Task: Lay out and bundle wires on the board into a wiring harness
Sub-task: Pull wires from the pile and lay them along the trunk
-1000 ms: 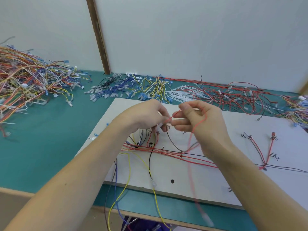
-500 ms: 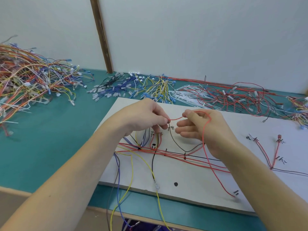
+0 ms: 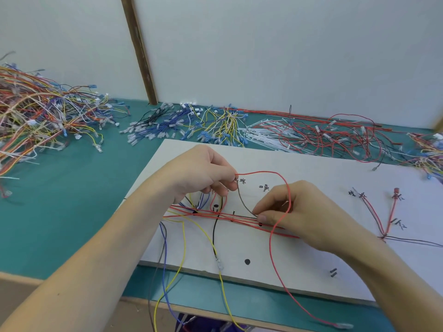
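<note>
- Wiring harness work on the flat white layout board (image 3: 311,168), which lies on the teal bench top (image 3: 79,212): I am routing one thin red wire (image 3: 270,238) onto it.
- My left hand (image 3: 199,176) pinches one end of that red wire between thumb and fingertips, just above the board's left pegs.
- From there the wire arches over to my right hand (image 3: 297,212), crosses its fingers, then trails down off the board's near edge to a clear terminal (image 3: 344,326).
- My right hand's fingers are curled, thumb tip down on the horizontal run of red wires (image 3: 230,215) already laid along the board; it seems also to nip a dark wire (image 3: 243,202) there, though the view is too fine to be sure.
- Step in hand, as I judge it: laying this wire into the main run.
- Next calls for drawing the loop flat along the trunk and keeping its slack from snagging the pegs.
</note>
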